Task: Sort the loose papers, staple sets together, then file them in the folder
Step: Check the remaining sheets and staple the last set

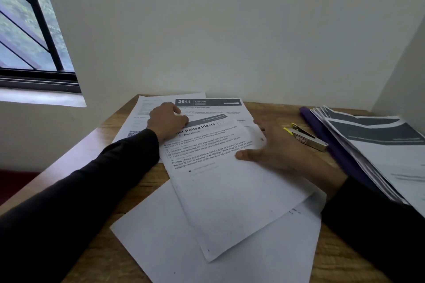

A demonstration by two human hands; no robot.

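While sheets overlap on the table (pixel 108 126):
Left hand (pixel 166 119): fingers curled, pressing the "Potted Plants" sheet (pixel 230 179) at its far-left corner.
Right hand (pixel 278 151): grip pinching the sheet's right edge.
Stapler (pixel 307 136): right, beside the purple folder (pixel 340 154).

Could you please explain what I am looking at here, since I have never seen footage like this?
There is no machine: one camera worn on a person's head looks down at their hands over a wooden table. The left hand rests with curled fingers on the top corner of a sheet headed "Potted Plants". The right hand holds that sheet's right edge, thumb on top. Other loose papers lie under and behind it. A stapler lies to the right, beside a purple folder with a paper stack on it.
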